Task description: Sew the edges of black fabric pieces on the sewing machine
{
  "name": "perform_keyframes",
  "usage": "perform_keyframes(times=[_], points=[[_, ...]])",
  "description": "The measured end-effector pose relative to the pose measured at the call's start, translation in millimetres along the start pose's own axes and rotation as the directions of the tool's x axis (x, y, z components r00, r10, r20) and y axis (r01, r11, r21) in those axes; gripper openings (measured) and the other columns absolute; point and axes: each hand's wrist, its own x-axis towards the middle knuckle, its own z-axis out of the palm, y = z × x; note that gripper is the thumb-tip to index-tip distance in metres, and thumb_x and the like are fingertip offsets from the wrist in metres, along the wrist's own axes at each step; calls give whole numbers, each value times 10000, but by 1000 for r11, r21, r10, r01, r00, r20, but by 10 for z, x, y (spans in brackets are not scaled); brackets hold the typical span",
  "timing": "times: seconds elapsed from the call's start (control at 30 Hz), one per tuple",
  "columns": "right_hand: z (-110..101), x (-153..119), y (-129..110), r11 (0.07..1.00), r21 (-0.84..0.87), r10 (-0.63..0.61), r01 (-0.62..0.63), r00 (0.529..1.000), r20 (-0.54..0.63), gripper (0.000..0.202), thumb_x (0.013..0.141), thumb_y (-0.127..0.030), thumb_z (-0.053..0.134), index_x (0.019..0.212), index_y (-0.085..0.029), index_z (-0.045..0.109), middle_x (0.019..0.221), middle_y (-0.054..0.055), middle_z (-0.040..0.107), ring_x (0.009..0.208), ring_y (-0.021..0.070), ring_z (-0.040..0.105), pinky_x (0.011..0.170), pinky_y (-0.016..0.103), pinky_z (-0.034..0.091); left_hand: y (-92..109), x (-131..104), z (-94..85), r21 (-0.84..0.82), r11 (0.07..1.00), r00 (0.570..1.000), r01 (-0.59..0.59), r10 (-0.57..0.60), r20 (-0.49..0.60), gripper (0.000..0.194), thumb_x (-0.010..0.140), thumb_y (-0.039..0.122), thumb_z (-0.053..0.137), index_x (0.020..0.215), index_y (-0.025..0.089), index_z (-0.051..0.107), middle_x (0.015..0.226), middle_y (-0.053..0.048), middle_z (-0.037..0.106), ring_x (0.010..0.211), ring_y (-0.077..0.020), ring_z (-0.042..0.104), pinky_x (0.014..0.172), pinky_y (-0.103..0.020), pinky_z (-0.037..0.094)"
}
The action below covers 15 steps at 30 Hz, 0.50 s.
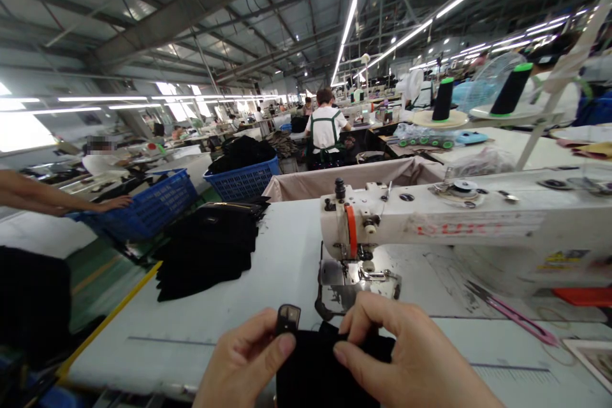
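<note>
My left hand (251, 357) pinches the left side of a black fabric piece (310, 373) between thumb and fingers. A small dark tab with a rounded top (289, 317) sticks up between those fingers; its exact kind I cannot make out. The fabric's upper edge is gripped by my right hand (392, 350), thumb against bent fingers. Both hands are just in front of a white sewing machine (459, 217), close to its needle plate (337, 293). The lower part of the fabric runs out of view.
Stacked black pieces (210, 245) lie left on the table (282, 248). Pink-handled scissors (514, 312) rest right. Behind stands a fabric-lined bin (306, 186). At far left another person's hand (115, 203) touches a blue basket (157, 204); a second blue basket (243, 180) holds black cloth.
</note>
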Motion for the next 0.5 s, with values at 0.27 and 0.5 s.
perform_keyframes(times=[0.27, 0.5], points=[[55, -15, 129, 871, 186, -487, 454, 845, 219, 236, 859, -59, 613, 1018, -223, 674, 891, -30, 697, 819, 90, 641, 741, 143, 470, 50, 156, -132, 54, 992, 968, 111, -120, 220, 352, 819, 501, 663, 905, 159, 661, 737, -5, 551, 685, -154, 479, 628, -231, 398], [424, 63, 486, 440, -446, -841, 779, 532, 100, 138, 978, -210, 509, 956, -208, 645, 731, -30, 643, 667, 139, 575, 595, 248, 446, -58, 492, -177, 184, 964, 802, 190, -261, 537, 374, 811, 483, 667, 871, 118, 612, 769, -11, 528, 693, -146, 430, 634, -241, 359]])
